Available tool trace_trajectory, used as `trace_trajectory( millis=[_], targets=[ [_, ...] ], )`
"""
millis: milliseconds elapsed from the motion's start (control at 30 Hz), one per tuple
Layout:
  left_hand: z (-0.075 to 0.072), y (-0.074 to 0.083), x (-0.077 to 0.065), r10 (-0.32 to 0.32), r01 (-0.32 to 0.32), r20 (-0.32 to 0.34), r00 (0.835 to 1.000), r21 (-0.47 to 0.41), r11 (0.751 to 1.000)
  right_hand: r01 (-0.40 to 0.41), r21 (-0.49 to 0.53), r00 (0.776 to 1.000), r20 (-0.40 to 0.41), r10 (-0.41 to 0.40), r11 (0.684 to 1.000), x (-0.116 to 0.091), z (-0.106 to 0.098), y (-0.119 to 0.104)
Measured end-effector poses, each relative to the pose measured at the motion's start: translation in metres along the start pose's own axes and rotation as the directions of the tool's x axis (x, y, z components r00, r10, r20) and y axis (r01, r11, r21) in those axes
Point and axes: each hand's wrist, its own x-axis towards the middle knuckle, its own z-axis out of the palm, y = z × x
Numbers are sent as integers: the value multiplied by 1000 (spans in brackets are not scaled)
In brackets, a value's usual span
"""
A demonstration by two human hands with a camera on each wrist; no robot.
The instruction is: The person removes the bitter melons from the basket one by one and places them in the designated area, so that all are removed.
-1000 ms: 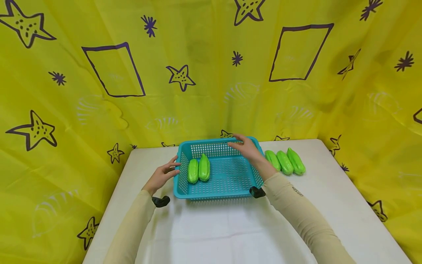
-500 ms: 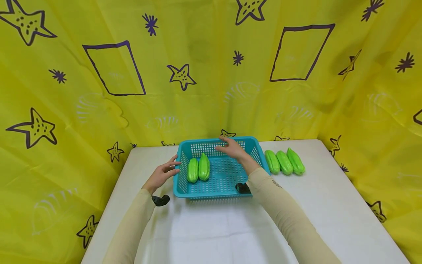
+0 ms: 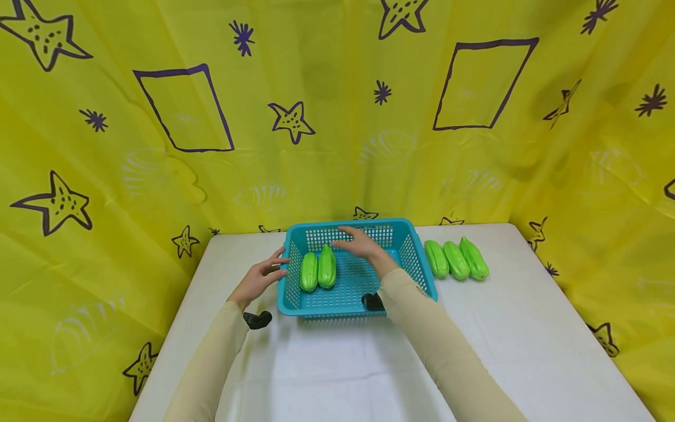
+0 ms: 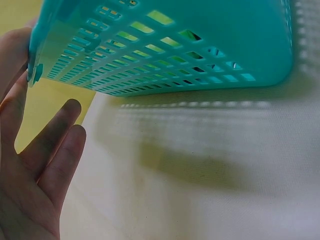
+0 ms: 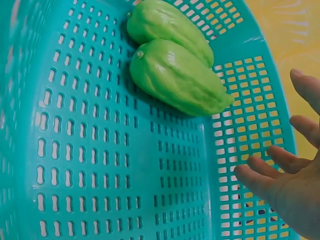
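A turquoise plastic basket (image 3: pixel 401 269) with slotted walls sits on the table. Inside it, at the left, two plump, glossy light-green fruits (image 3: pixel 326 266) with pointed tips lie side by side, touching; the right wrist view shows the nearer fruit (image 5: pixel 177 77) whole. My left hand (image 3: pixel 255 284) is at the basket's left rim, fingers spread and fingertips right at the edge; the left wrist view has two lower fingers (image 4: pixel 65 145) extended off the wall. Over the basket reaches my right hand (image 3: pixel 361 244), holding nothing, its loosely spread fingers (image 5: pixel 260 175) close to the tip of the right-hand fruit.
Three more green fruits (image 3: pixel 456 259) lie in a row on the white table (image 3: pixel 337 369), just right of the basket. A yellow curtain (image 3: pixel 337 176) printed with starfish hangs behind the table and along both sides.
My right hand has moved left across the basket, from near its back right corner to beside the two fruits. The left hand, basket and fruits have stayed in place.
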Motion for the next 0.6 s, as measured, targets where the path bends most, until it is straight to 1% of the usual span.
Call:
trace_trajectory(
  millis=[133, 367, 500, 600],
  targets=[
    [0, -5, 2, -7, 7, -1, 1000, 1, 1000, -10, -23, 1000, 2, 10, 1000, 2, 2, -1],
    [-1, -29, 13, -7, 7, -12, 1000, -3, 1000, -11, -49, 1000, 14, 12, 999, 2, 2, -1],
    [-1, -32, 15, 7, -7, -19, 1000, -4, 1000, -3, -50, 998, 62, 6, 999, 2, 3, 0],
    [-3, -31, 14, 14, -14, -21, 1000, 1, 1000, 6, -61, 991, 137, 3, 998, 4, 6, -1]
  ],
)
